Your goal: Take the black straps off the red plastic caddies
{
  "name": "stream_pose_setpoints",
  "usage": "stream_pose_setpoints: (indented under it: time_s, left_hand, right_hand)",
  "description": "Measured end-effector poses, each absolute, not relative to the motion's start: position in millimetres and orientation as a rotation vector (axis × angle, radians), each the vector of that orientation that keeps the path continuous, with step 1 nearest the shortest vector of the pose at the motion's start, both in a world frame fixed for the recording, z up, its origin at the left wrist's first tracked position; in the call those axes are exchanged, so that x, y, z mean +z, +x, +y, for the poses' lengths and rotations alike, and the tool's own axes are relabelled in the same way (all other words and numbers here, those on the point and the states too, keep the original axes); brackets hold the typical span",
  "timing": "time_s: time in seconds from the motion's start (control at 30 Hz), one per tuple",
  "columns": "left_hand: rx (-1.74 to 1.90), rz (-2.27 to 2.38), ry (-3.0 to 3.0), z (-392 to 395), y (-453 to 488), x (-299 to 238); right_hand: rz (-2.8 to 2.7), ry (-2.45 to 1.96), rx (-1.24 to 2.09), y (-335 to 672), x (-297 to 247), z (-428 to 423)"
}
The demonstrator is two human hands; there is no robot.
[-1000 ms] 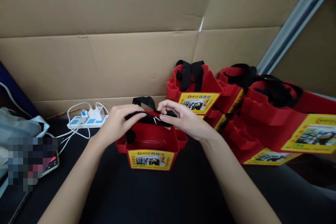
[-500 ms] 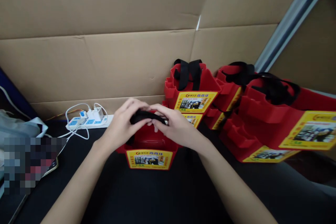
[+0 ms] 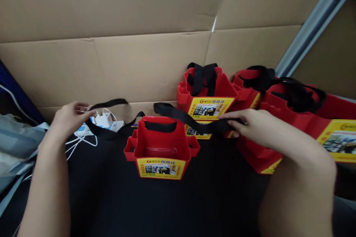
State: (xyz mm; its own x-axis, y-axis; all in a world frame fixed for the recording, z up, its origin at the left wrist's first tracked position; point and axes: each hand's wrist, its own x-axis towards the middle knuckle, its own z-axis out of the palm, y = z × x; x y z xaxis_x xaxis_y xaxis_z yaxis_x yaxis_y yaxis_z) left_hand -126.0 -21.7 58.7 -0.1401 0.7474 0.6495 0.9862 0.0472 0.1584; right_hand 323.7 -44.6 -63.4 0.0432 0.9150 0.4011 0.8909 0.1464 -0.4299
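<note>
A small red tote [image 3: 160,147] with a yellow label stands upright on the dark counter [image 3: 167,207], right in front of me and between my arms, and its two black straps are drawn out sideways. My left hand [image 3: 69,117] is out at the left, fingers pinched shut on the end of the left strap [image 3: 108,104], which loops back along the counter to the tote's left side. My right hand [image 3: 251,126] is out at the right, closed around the end of the right strap [image 3: 189,117], which runs taut and slightly downhill from near the tote's back rim to my fingers. I judge the step in hand to be the spreading of the two handles wide, clear of the open mouth of the tote. The next move, as I read it, calls for bringing both ends in together evenly, without tipping the light tote or dragging it. Just behind my left hand lies a white power strip [image 3: 97,123] with chargers and white cords, close enough for the strap to snag. Behind and to the right, more red totes [image 3: 207,92] of the same kind are stacked against the cardboard wall [image 3: 139,63], their black straps folded on top, some lying tipped over. A grey bag [image 3: 13,144] sits at the far left edge.
</note>
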Motion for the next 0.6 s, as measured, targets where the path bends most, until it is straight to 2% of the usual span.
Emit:
stream_pose_setpoints:
  time_s: [0.1, 0.2, 0.3, 0.43, 0.53, 0.6]
  left_hand:
    - [-0.884, -1.759, -2.009, -22.8, -85.8, 48.2]
    - [-0.891, -1.526, -2.398, -17.1, -44.9, 27.5]
    - [-0.784, -1.339, -2.508, -3.1, -22.6, 3.5]
    - [-0.782, -1.210, -2.470, 15.8, -16.3, -18.1]
    - [-0.840, -1.173, -2.464, 22.7, -16.7, -24.4]
    - [-0.863, -1.157, -2.464, 26.1, -17.1, -27.0]
  right_hand:
    - [-1.895, -1.809, -0.163, 298.4, -66.4, -44.1]
    - [-1.971, -1.564, -0.350, 250.1, -58.8, -50.1]
    - [-2.090, -1.242, -0.220, 197.6, -54.9, -48.1]
    - [-2.145, -1.281, -0.212, 148.4, -61.1, -28.0]
    - [-2.251, -1.226, -0.157, 140.9, -62.4, -18.0]
    - [-2.409, -0.980, -0.023, 154.8, -60.5, -19.2]
